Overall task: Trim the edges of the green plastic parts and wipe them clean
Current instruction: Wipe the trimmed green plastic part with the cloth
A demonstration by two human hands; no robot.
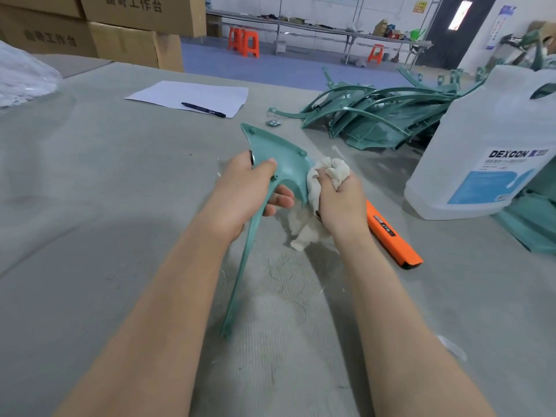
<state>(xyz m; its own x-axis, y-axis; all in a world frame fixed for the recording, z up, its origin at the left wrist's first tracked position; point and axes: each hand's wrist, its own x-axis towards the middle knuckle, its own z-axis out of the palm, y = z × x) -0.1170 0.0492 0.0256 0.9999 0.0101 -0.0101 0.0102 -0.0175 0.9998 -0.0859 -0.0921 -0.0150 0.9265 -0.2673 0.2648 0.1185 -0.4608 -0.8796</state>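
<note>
Left grip [251, 188] clasps the green part [278, 159]; right grip [341, 203] is bunched round the cloth [305, 233], pressed at the part's edge. Recommend steady support, with strokes following that edge.

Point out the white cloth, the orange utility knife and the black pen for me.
white cloth [337, 172], head view, on its bunched upper part.
orange utility knife [394, 239], head view, middle of its body.
black pen [203, 109], head view, middle of its barrel.
</note>
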